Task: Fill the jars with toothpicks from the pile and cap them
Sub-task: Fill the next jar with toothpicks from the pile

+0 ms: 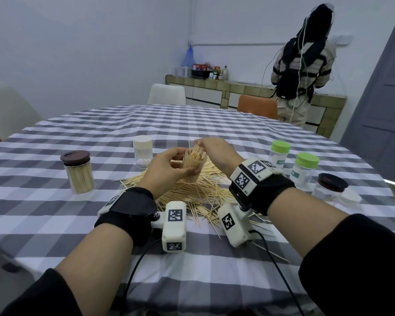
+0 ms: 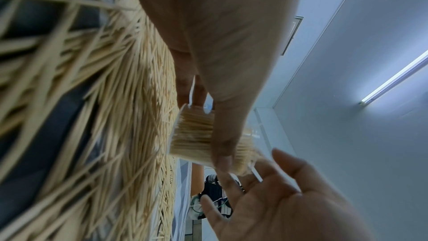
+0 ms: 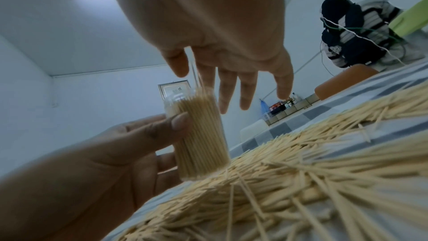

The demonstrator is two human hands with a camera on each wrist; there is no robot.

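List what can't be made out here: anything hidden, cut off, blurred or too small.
- Open jar: its base, hidden by the left hand and pile in the head view.
- Right hand: its fingertip grip on the toothpicks, motion-blurred in the right wrist view.
- Green-capped jars: label text too small, head view.
- Dark-lidded jar at right: contents unclear, glare.

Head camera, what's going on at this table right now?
A person is filling a clear jar with toothpicks. The left hand grips the jar upright over the toothpick pile, while the right hand pinches a few toothpicks at its mouth. The jar looks nearly full and has no cap yet. A full brown-lidded jar stands to the left.
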